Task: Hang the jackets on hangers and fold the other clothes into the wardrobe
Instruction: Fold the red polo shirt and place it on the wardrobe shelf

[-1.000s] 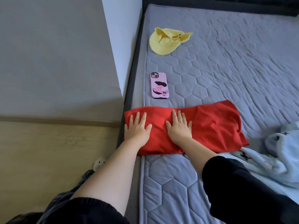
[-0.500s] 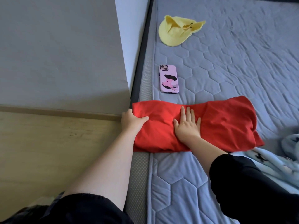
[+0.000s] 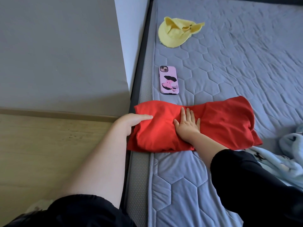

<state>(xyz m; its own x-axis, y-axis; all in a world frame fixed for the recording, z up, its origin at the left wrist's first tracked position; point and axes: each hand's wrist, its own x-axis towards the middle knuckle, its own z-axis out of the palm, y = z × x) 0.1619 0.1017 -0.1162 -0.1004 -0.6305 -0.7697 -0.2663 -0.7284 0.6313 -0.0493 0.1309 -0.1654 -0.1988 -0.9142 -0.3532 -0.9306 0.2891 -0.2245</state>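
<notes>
A red garment (image 3: 226, 122) lies folded into a long strip across the left edge of the grey quilted mattress (image 3: 237, 66). My left hand (image 3: 131, 121) grips the strip's left end, thumb on top and fingers tucked under the cloth where it overhangs the mattress edge. My right hand (image 3: 187, 126) presses flat on the middle of the strip with straight fingers. A light blue patterned garment (image 3: 285, 161) lies crumpled at the right edge, partly behind my black sleeve.
A phone in a pink case (image 3: 168, 80) lies just beyond the red garment. A yellow hat (image 3: 176, 33) sits farther up the mattress. A grey wall (image 3: 57, 54) and wooden floor (image 3: 49, 145) lie to the left of the bed frame.
My left hand slid from lying flat on the red garment to its left end and took hold of it. My right hand stayed pressed on the middle.
</notes>
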